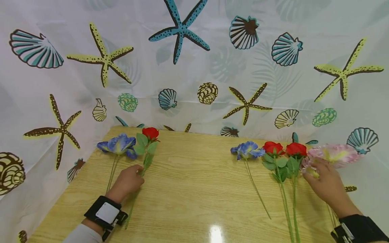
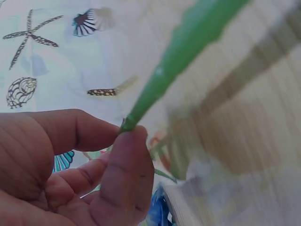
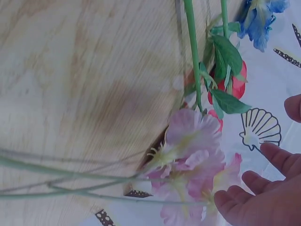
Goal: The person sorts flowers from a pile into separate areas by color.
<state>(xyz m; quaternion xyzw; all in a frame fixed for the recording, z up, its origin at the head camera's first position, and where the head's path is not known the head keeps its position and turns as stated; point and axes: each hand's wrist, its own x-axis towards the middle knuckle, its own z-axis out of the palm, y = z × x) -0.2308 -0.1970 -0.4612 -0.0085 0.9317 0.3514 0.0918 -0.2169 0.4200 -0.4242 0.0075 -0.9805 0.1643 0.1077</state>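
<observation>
My left hand [image 1: 129, 179] pinches the green stem [image 2: 157, 84] of a red rose [image 1: 150, 133] between thumb and fingertip, the bloom pointing to the back of the table. A blue iris-like flower [image 1: 120, 145] lies just left of that rose. On the right side, my right hand [image 1: 326, 182] is at the pink flowers [image 1: 337, 155], overlapping them in the head view. From the right wrist, its fingers [image 3: 277, 157] look loosely spread beside the pink petals [image 3: 193, 141], not curled round a stem.
Left of the pink flowers lie two red roses [image 1: 296, 149] and another blue flower [image 1: 247, 150], stems toward me. The wooden table [image 1: 194, 182] backs onto a white curtain [image 1: 200, 71] printed with starfish and shells. Both wrists wear black camera straps [image 1: 103, 212].
</observation>
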